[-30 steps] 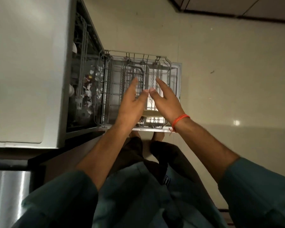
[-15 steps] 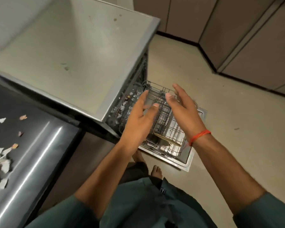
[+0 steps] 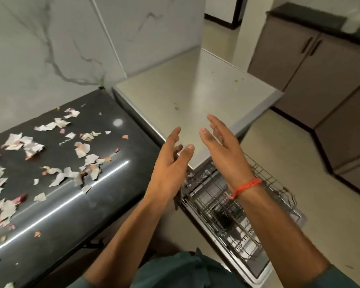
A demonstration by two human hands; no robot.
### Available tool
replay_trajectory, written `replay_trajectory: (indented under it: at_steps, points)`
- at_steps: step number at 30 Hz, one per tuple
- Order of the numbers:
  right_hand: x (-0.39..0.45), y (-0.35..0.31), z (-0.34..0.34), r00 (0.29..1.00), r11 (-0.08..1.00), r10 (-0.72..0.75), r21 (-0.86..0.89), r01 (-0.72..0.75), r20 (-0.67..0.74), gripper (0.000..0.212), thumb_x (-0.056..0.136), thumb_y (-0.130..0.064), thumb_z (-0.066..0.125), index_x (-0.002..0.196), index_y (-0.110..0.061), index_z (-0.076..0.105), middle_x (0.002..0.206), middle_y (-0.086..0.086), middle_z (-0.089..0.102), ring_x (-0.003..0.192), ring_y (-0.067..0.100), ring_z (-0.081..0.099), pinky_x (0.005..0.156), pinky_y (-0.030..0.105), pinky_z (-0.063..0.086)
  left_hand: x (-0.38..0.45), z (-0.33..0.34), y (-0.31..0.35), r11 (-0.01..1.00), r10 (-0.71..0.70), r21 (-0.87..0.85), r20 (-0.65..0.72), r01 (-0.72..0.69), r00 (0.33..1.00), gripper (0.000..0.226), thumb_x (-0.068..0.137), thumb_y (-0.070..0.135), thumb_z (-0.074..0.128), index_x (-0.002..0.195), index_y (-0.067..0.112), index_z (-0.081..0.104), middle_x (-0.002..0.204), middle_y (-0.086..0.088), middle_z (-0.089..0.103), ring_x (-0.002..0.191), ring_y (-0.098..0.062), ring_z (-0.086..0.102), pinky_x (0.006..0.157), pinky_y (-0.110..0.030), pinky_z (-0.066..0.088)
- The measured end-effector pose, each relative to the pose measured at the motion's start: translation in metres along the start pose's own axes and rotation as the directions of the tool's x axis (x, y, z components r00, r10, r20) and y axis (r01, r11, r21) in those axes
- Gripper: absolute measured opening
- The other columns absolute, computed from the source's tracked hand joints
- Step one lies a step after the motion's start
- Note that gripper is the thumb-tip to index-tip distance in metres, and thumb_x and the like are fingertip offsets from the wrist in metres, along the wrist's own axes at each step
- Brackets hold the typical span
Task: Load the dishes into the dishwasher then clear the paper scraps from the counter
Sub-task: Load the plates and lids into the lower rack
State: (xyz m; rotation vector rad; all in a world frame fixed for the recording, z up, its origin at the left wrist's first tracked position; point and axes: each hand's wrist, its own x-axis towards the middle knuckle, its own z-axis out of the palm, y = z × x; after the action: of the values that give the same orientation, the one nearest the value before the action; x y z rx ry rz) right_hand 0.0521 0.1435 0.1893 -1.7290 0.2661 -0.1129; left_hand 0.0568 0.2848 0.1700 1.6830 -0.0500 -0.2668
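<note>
**Both hands raised and empty over the open dishwasher**

Head view: the left hand [image 3: 170,169] and the right hand [image 3: 222,150] are held up side by side in the middle of the scene, palms turned partly toward each other, a small gap between them. The fingers of both are spread wide and nearly straight, and neither hand holds or touches anything. A red thread bracelet [image 3: 245,187] circles the right wrist, and teal sleeves [image 3: 341,277] show at the near edge.

Below and to the right of the hands the dishwasher [image 3: 195,96] stands with its steel top bare and its door [image 3: 258,275] folded down toward the floor. The wire rack [image 3: 237,213] is pulled out over the door. A thin, pale flat piece stands tilted in the near part of the rack; what it is cannot be told. A dark shape sits lower in the rack, too dim to name.

To the left, the black counter [image 3: 104,183] touches the dishwasher's side. Paper scraps [image 3: 56,161], white, pink and pale green, lie scattered across its left and middle parts, thickest toward the left edge. A marble-patterned wall [image 3: 50,48] rises behind the counter. Brown cabinets [image 3: 320,65] stand far right on the pale floor [image 3: 299,159].
</note>
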Motion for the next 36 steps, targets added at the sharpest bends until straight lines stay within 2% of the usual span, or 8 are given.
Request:
replay_trajectory:
  at_steps: [1,3,7,18,22,27,30,36]
  points:
    - [0.004,-0.006,0.014,1.0,1.0,-0.008,-0.012,0.008,0.011,0.05,0.101,-0.042,0.056,0.149,-0.042,0.042,0.157,-0.017,0.038,0.143,-0.002,0.032,0.12,0.035,0.031,0.002,-0.013,0.001,1.0,0.016,-0.006,-0.033,-0.016,0.999,0.055,0.103,0.04,0.056,0.153,0.05,0.034,0.154,0.017,0.042,0.136,0.003,0.044,0.111,-0.033,0.044]
    - [0.008,-0.016,0.037,0.999,0.999,-0.026,-0.023,0.027,0.037,0.05,0.101,-0.042,0.056,0.149,-0.042,0.042,0.157,-0.017,0.039,0.142,-0.001,0.034,0.12,0.035,0.032,0.005,-0.035,0.002,0.998,0.059,-0.003,-0.09,-0.059,0.994,0.055,0.103,0.038,0.058,0.152,0.048,0.036,0.149,0.018,0.047,0.136,0.002,0.046,0.115,-0.033,0.041]
    - [0.015,-0.03,0.092,0.993,0.998,-0.048,-0.027,0.052,0.11,0.051,0.101,-0.043,0.055,0.15,-0.041,0.041,0.157,-0.018,0.037,0.144,0.0,0.034,0.12,0.036,0.032,0.005,-0.084,-0.001,0.996,0.081,-0.011,-0.174,-0.084,0.981,0.055,0.103,0.034,0.058,0.152,0.047,0.038,0.148,0.023,0.046,0.129,0.013,0.047,0.096,-0.008,0.042]
    - [0.02,-0.041,0.217,0.89,0.996,-0.055,-0.032,0.078,0.453,0.047,0.1,-0.039,0.058,0.146,-0.044,0.046,0.153,-0.015,0.044,0.14,0.004,0.041,0.116,0.035,0.037,-0.027,-0.177,-0.027,0.996,-0.019,-0.084,-0.487,-0.025,0.873,0.052,0.102,0.036,0.057,0.15,0.046,0.04,0.145,0.026,0.045,0.126,0.017,0.046,0.104,-0.02,0.043]
    - [0.022,-0.051,0.253,0.794,0.994,-0.089,0.003,0.11,0.602,0.045,0.1,-0.04,0.059,0.144,-0.044,0.049,0.147,-0.017,0.049,0.135,0.001,0.045,0.11,0.03,0.041,-0.044,-0.197,-0.027,0.993,-0.059,-0.118,-0.618,-0.018,0.784,0.048,0.103,0.032,0.057,0.147,0.046,0.044,0.131,0.033,0.05,0.119,0.017,0.051,0.093,-0.015,0.048]
    - [0.015,-0.064,0.288,0.616,0.986,-0.137,0.049,0.158,0.776,0.046,0.099,-0.042,0.059,0.144,-0.043,0.048,0.151,-0.016,0.047,0.139,0.005,0.043,0.117,0.041,0.037,-0.067,-0.212,-0.019,0.996,-0.073,-0.085,-0.778,0.01,0.624,0.049,0.103,0.033,0.058,0.148,0.043,0.043,0.123,0.033,0.053,0.109,0.024,0.053,0.084,-0.008,0.046]
    - [0.01,-0.071,0.298,0.487,0.983,-0.151,0.078,0.167,0.86,0.046,0.098,-0.045,0.059,0.144,-0.041,0.05,0.15,-0.012,0.048,0.138,0.009,0.046,0.115,0.044,0.04,-0.08,-0.212,-0.014,0.996,-0.084,-0.079,-0.848,0.032,0.523,0.048,0.102,0.034,0.059,0.147,0.043,0.045,0.11,0.041,0.059,0.109,0.023,0.053,0.098,-0.019,0.045]
    - [-0.006,-0.075,0.304,0.307,0.983,-0.162,0.128,0.13,0.938,0.043,0.099,-0.038,0.06,0.142,-0.041,0.051,0.137,-0.015,0.052,0.129,0.003,0.05,0.1,0.024,0.043,-0.103,-0.203,-0.008,0.995,-0.101,-0.099,-0.933,0.022,0.346,0.047,0.102,0.038,0.059,0.146,0.046,0.045,0.143,0.015,0.051,0.122,0.007,0.054,0.108,-0.037,0.049]
